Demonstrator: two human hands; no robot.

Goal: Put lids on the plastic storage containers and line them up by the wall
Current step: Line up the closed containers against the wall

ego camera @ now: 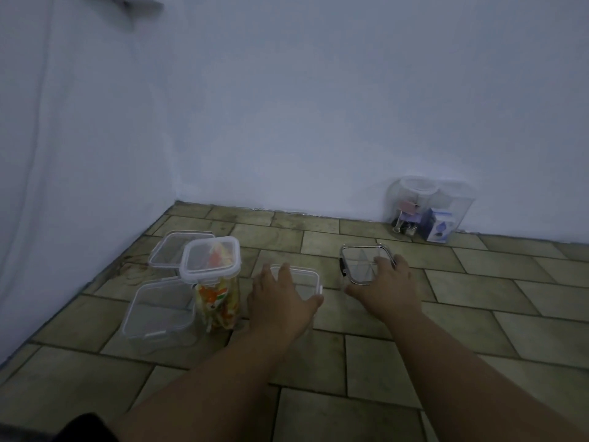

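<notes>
Hands reach forward over a tiled floor (382,362) toward two clear containers. Left hand (280,298) lies spread on the white-rimmed lid of a square clear container (306,279), fingers over the near-left corner and thumb against the right edge by the latch; whether it presses or grips cannot be told. Right hand (387,282) rests with fingers splayed on the near-right corner of a dark-rimmed container (361,263), whose inside shows dividers; the grip is likewise unclear. The two containers stand near each other, apart, with bare tile between.

Left of the left hand, just beside it, stands a tall lidded jar (213,282) holding orange and yellow contents. Behind the jar sits a clear lidded box (172,250); in front and left of it, a larger clear box (156,317), touching or nearly touching the jar.

Wall (318,122) runs across the far edge of the floor, meeting a side wall at the left corner. Two clear containers (427,212) with clips and a small carton stand against the wall at far right. Open tile lies between the hands and the wall.
</notes>
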